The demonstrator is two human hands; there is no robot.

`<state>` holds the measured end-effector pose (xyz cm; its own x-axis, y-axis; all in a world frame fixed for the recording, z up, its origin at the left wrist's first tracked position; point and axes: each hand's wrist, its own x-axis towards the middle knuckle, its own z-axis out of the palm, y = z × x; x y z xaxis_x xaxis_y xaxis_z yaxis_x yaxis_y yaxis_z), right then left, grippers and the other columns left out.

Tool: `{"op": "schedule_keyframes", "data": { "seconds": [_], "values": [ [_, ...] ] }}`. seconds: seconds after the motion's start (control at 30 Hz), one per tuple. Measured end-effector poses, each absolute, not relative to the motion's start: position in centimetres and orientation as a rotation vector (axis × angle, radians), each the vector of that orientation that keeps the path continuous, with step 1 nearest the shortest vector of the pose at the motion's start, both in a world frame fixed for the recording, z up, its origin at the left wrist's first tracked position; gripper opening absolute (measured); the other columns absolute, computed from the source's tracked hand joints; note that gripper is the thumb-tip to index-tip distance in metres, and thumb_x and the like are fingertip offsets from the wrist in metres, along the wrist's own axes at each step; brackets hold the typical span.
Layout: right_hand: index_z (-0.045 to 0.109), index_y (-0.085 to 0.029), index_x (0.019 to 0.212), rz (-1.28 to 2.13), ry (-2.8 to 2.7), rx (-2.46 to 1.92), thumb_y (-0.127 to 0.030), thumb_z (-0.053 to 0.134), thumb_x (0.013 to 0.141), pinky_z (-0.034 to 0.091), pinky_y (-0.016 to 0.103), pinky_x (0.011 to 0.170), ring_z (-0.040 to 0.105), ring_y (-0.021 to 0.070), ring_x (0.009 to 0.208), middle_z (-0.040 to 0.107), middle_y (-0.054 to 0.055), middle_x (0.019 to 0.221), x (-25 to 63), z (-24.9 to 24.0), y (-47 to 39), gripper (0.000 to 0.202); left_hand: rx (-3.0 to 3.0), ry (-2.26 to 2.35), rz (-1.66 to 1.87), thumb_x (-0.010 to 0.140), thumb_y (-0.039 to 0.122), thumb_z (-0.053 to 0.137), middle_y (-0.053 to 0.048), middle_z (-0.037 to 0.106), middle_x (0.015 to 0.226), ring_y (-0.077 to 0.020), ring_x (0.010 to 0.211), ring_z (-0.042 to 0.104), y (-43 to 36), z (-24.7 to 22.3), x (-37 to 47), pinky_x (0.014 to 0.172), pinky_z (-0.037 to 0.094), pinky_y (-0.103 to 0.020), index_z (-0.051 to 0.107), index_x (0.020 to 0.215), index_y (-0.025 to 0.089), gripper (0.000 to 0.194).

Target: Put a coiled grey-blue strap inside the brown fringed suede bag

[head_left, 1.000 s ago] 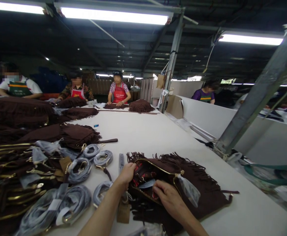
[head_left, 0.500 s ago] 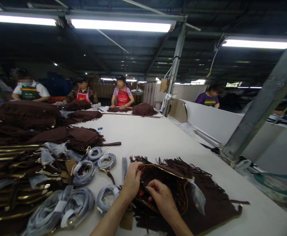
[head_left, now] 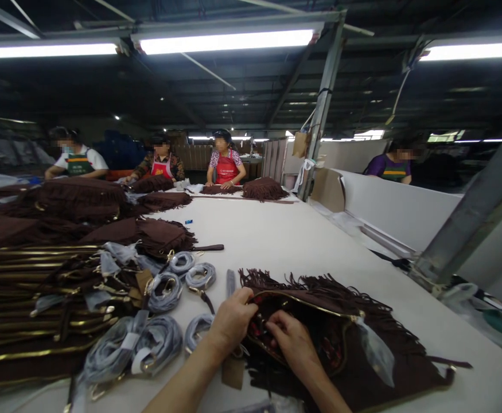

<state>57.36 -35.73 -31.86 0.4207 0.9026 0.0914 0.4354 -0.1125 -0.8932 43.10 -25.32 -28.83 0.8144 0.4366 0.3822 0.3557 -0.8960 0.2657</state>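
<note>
A brown fringed suede bag [head_left: 384,344] lies on the white table [head_left: 276,235] in front of me, its gold-zippered mouth open onto a red patterned lining. My left hand [head_left: 232,320] grips the bag's left rim. My right hand [head_left: 292,341] reaches into the opening with its fingers curled on the lining; what they pinch is hidden. A clear plastic-wrapped zipper pull [head_left: 373,351] hangs at the bag's right end.
Several plastic-wrapped coiled straps [head_left: 164,289] lie left of the bag, beside stacks of brown bags [head_left: 39,275] with gold zippers. Other people [head_left: 227,166] sit at the table's far end. A white partition [head_left: 405,212] and a slanted metal post [head_left: 470,218] stand on the right.
My right hand has gone from the bag's near rim deeper into the opening, next to my left hand. The grey card seen inside the bag earlier is out of sight.
</note>
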Motion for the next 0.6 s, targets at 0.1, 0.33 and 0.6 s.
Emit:
{"op": "schedule_keyframes", "data": {
  "seconds": [0.1, 0.33, 0.6],
  "values": [
    [0.055, -0.024, 0.069, 0.591, -1.201, -1.709, -0.041, 0.049, 0.081, 0.042, 0.031, 0.055, 0.06, 0.0219, 0.055, 0.059, -0.001, 0.056, 57.3, -32.0, -35.9, 0.022, 2.793, 0.68, 0.602, 0.089, 0.01, 0.049, -0.007, 0.059, 0.102, -0.0198, 0.097, 0.055, -25.4, -28.5, 43.2, 0.082, 0.05, -0.029, 0.066, 0.08, 0.018, 0.021],
    [0.068, -0.026, 0.099, 0.205, -1.423, -1.391, -0.036, 0.051, 0.094, 0.044, 0.035, 0.09, 0.062, 0.026, 0.097, 0.067, 0.006, 0.102, 56.6, -29.7, -36.3, 0.021, 2.168, 0.589, 0.719, 0.083, 0.012, 0.055, -0.006, 0.057, 0.116, -0.0172, 0.105, 0.056, -27.2, -23.6, 43.1, 0.086, 0.049, -0.027, 0.064, 0.076, 0.018, 0.013],
    [0.07, -0.024, 0.083, 0.618, -1.145, -1.319, -0.047, 0.068, 0.081, 0.049, 0.029, 0.07, 0.061, 0.0222, 0.075, 0.068, 0.001, 0.077, 56.4, -30.2, -35.6, 0.024, 2.323, 1.475, 0.348, 0.096, 0.038, 0.035, -0.016, 0.069, 0.093, -0.0292, 0.098, 0.064, -23.2, -22.3, 38.4, 0.086, 0.047, -0.04, 0.066, 0.086, 0.013, 0.041]
  ]
}}
